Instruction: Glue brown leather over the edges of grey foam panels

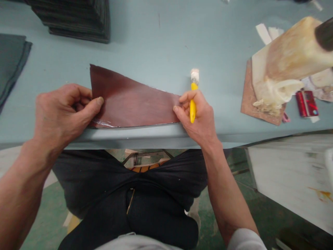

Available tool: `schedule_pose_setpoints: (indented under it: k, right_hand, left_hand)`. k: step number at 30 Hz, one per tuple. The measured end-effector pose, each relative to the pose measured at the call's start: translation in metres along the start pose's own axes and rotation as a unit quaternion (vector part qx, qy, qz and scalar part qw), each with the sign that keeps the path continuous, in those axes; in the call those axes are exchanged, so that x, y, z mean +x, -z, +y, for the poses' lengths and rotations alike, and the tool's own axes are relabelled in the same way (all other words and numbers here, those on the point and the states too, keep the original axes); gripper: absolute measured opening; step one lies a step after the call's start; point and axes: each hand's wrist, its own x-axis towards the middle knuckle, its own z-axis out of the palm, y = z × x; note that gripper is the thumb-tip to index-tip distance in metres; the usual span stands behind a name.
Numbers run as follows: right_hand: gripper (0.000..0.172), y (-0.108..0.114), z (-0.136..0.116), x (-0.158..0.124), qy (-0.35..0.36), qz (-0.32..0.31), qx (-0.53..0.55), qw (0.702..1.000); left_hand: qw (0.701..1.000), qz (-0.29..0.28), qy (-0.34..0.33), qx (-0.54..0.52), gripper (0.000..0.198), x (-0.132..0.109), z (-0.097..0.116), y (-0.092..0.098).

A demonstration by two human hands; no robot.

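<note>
A glossy reddish-brown leather piece (135, 100), broad at its left and narrower at its right, is held between my two hands near the table's front edge. My left hand (65, 111) pinches its left end, thumb on top and fingers behind. At the narrow right end, my right hand (199, 113) grips it between thumb and fingertips. A small yellow-handled brush (193, 104) is also tucked among the fingers of that hand, its whitish bristles pointing away from me. A wet-looking shine runs along the leather's lower left edge.
On the blue-grey table (145, 41) stands a tall stack of dark sheets (78, 21) at the back left. Dark pieces (10, 66) lie at the far left. To the right, a glue-crusted container (286, 55) sits on a brown board (246, 97), beside a red packet (307, 103).
</note>
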Motion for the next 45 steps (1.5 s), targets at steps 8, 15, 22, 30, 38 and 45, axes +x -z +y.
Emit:
schedule_pose_setpoints:
  k: [8,15,22,30,38,45]
  right_hand:
    - [0.018,0.0012,-0.0009,0.0014,-0.007,-0.006,-0.008,1.0]
    - [0.016,0.0007,-0.0005,0.0018,-0.003,-0.009,-0.023,1.0]
    - [0.016,0.001,0.0006,0.0015,0.007,-0.008,-0.025,1.0]
    - [0.016,0.0011,0.0011,0.0019,0.002,-0.011,-0.029,1.0]
    - [0.018,0.0004,0.0014,0.002,0.001,-0.008,-0.023,1.0]
    - [0.018,-0.0005,0.0011,0.001,0.001,-0.002,-0.032,0.999]
  left_hand:
    - [1.0,0.005,0.0,0.012,0.044,-0.0007,0.0,0.0004]
    - [0.999,-0.009,0.021,0.029,0.042,-0.0005,0.004,0.0023]
    - [0.999,-0.007,0.026,0.032,0.042,-0.0009,0.0036,0.0014]
    - [0.999,-0.019,0.026,0.033,0.045,-0.0005,0.0032,0.0018]
    - [0.999,-0.015,0.029,0.028,0.043,-0.0005,0.0021,0.0016]
    - [1.0,0.001,0.01,0.024,0.044,-0.0004,0.0015,0.0012]
